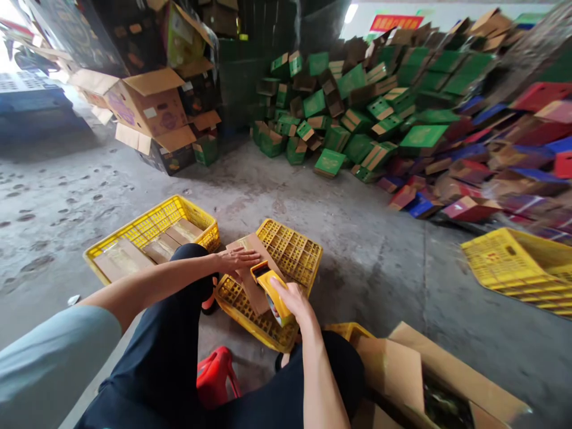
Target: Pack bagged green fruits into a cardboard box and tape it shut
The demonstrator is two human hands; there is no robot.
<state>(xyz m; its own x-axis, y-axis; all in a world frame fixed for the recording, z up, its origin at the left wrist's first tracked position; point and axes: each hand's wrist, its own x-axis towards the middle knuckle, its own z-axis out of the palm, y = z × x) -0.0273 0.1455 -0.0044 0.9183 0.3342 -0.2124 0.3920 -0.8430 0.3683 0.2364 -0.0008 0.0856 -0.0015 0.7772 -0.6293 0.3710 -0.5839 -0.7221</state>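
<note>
My right hand [292,300] is wrapped round a yellow tape dispenser [272,295], which is tilted over a small brown cardboard box [261,245]. My left hand [236,260] lies with fingers stretched out flat on that box's top, just left of the dispenser. The box rests on an upturned yellow plastic crate [298,247] in front of my knees. Part of the box is hidden under my hands and the dispenser. Left of it, a yellow crate [154,215] holds several brown boxes with tape on them.
A red plastic stool [217,375] is between my legs. At lower right stands an open carton [397,366] with something dark inside. Another yellow crate [513,262] sits on the right. Green boxes [330,161] lie in a heap ahead, and large cartons [154,110] are stacked at back left.
</note>
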